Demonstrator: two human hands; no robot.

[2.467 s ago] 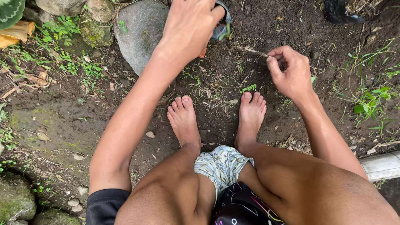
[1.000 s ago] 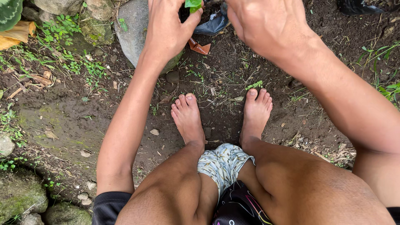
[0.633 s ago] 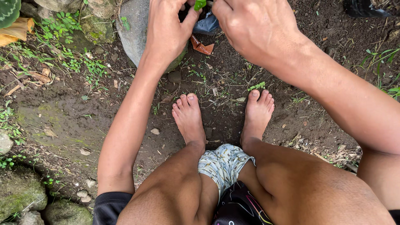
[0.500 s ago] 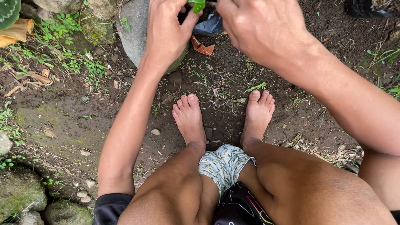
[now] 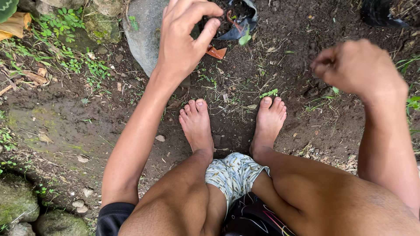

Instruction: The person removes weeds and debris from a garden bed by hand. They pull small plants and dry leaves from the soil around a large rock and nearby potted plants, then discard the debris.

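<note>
- left hand (image 5: 181, 37) pinching rim of black soil-filled grow bag (image 5: 238, 19), beside grey stone (image 5: 142, 32)
- right hand (image 5: 356, 67) curled closed, blurred, contents unclear, above bare dirt right of bag

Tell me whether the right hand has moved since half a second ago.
Yes. The right hand has pulled away to the right of the dark soil-filled bag. Against the grey rock, it was close beside the left hand; now it is well apart.
</note>
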